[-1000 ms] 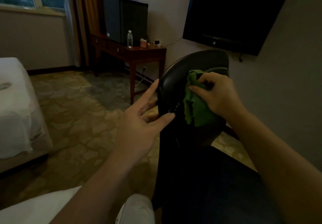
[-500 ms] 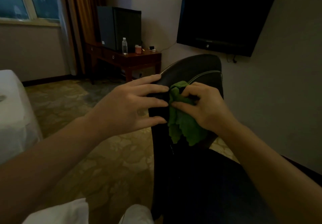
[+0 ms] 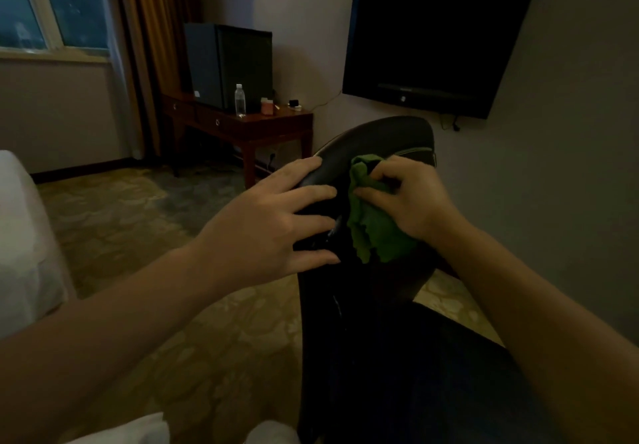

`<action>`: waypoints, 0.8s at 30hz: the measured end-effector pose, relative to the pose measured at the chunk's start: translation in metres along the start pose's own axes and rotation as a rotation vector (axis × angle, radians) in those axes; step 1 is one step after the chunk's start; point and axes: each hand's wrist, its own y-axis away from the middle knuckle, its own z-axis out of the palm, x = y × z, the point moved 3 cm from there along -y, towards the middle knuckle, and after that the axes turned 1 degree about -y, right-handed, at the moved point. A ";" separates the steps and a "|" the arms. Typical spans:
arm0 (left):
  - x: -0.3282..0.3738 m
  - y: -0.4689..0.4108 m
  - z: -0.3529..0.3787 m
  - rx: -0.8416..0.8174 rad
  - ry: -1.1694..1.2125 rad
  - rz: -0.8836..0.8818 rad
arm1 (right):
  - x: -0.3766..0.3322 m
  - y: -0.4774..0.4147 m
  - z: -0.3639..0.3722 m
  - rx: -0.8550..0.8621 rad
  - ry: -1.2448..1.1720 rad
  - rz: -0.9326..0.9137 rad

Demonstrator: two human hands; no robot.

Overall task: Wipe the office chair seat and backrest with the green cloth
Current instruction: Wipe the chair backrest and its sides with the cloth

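green cloth (image 3: 373,232) bunched against dark office chair backrest (image 3: 380,139), below its top edge | dim room, patterned carpet (image 3: 138,222), wall tv (image 3: 435,39) behind, wooden desk (image 3: 262,125) with bottle (image 3: 240,100) further back | right hand (image 3: 411,198) pinches cloth, fingers curled | left hand (image 3: 269,222) spread flat on what looks like the backrest's side edge, gripping nothing

At the frame's centre, the left hand (image 3: 273,222) rests with spread, straight fingers on the dark chair (image 3: 377,143). Just right of it, the right hand (image 3: 411,198) grips a bunched green cloth (image 3: 373,229) against the backrest. Upper right hangs a TV (image 3: 432,39). Upper centre, a desk (image 3: 249,125) carries a bottle (image 3: 240,100). A bed (image 3: 20,236) sits at the left edge.
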 end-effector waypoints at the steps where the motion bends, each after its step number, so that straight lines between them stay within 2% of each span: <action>1: 0.000 -0.001 0.001 -0.012 -0.016 0.032 | -0.003 0.003 0.001 -0.013 -0.005 -0.009; 6: 0.001 -0.009 0.009 -0.068 -0.067 0.174 | -0.005 0.004 -0.002 -0.038 0.024 -0.074; 10: -0.003 -0.006 0.014 -0.010 -0.032 0.179 | 0.015 -0.017 -0.007 -0.027 0.066 0.000; 13: -0.002 -0.005 0.018 0.048 0.010 0.141 | 0.031 -0.030 -0.009 0.004 0.037 0.077; 17: 0.006 -0.007 0.020 0.123 0.057 0.053 | 0.031 -0.024 -0.005 0.039 0.029 0.076; 24: 0.010 -0.009 0.023 0.158 0.067 -0.011 | 0.002 -0.001 0.001 -0.004 -0.018 -0.043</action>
